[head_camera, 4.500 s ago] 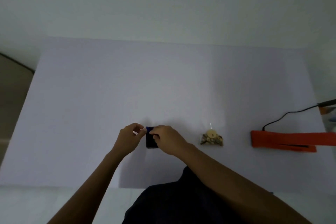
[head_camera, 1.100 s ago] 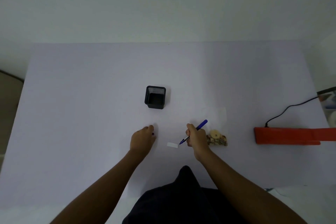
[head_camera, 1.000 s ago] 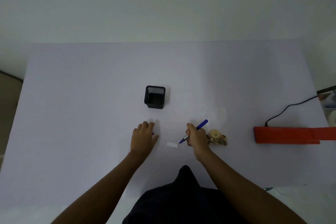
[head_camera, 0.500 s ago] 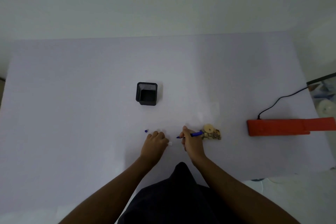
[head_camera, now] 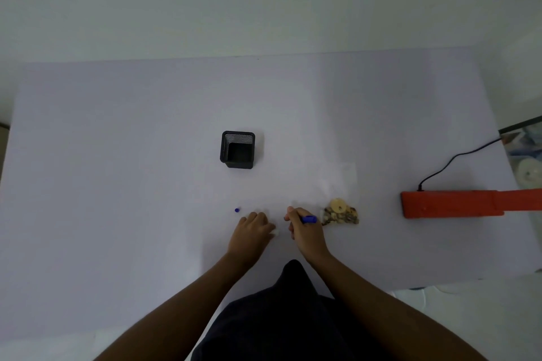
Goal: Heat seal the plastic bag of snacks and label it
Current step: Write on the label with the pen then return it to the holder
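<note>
A small clear plastic bag of snacks (head_camera: 341, 213) lies on the white table (head_camera: 146, 155), just right of my right hand. My right hand (head_camera: 305, 228) grips a blue pen (head_camera: 308, 219), whose tip is hidden by the fingers. My left hand (head_camera: 251, 231) rests flat on a small white label (head_camera: 276, 232); only the label's right end shows past the fingers. A blue pen cap (head_camera: 237, 210) lies just beyond the left hand. The orange heat sealer (head_camera: 457, 204) sits far right with a black cord (head_camera: 451, 161).
A black mesh pen holder (head_camera: 238, 149) stands behind the hands at mid-table. A shelf edge with clutter (head_camera: 525, 152) shows past the table's right side. My dark clothing fills the bottom centre.
My left hand slid right onto the white label and now covers most of it. My right hand lowered the pen toward the label. The pen cap now lies exposed on the table.
</note>
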Demonstrator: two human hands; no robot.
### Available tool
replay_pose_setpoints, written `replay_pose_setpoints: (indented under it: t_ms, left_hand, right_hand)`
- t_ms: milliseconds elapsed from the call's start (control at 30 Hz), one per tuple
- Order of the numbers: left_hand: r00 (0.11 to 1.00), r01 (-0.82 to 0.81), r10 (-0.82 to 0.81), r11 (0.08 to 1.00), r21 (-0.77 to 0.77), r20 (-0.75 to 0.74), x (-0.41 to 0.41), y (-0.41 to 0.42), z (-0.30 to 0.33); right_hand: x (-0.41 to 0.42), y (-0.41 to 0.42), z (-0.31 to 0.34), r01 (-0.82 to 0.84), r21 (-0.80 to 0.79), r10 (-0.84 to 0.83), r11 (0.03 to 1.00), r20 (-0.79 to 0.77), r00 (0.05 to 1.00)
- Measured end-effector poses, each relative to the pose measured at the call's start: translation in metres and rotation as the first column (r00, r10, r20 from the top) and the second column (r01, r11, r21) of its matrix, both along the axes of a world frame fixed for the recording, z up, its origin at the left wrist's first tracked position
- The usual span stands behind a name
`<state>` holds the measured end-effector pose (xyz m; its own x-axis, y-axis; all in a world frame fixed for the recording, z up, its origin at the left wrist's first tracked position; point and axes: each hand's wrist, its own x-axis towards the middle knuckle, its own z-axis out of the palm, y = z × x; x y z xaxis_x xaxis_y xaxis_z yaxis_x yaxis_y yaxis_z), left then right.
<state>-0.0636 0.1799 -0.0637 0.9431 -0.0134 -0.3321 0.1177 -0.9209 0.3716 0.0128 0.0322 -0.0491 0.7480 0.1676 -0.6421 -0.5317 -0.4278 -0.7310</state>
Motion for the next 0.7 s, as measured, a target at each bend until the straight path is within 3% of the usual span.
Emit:
replay_pose_setpoints:
  t_ms: [200, 333, 433, 600, 700]
  left_hand:
    - [1.000, -0.017, 0.017, 1.000, -0.004, 0.013, 0.005, -0.004, 0.003]
    - [1.000, -0.008, 0.007, 0.998, 0.055, 0.026, 0.013, -0.003, 0.012]
    - [1.000, -0.013, 0.011, 0.995, 0.103, 0.022, 0.022, -0.002, 0.017]
    - [0.997, 0.071, -0.067, 0.988, 0.139, -0.030, 0.021, -0.003, 0.015]
    - [0.993, 0.114, -0.114, 0.984, 0.138, -0.012, 0.014, -0.005, 0.013]
  right_hand:
    - [0.001, 0.001, -0.001, -0.080, -0.029, 0.083, 0.996, 0.088, 0.993]
    - [-0.002, 0.000, -0.004, -0.266, -0.084, 0.279, 0.960, 0.276, 0.920]
    - [-0.003, 0.005, -0.008, -0.323, -0.099, 0.336, 0.941, 0.346, 0.876]
    - [-0.003, 0.024, 0.003, -0.215, -0.004, 0.209, 0.977, 0.243, 0.947]
    - [-0.005, 0.029, 0.002, -0.163, -0.051, 0.170, 0.985, 0.192, 0.967]
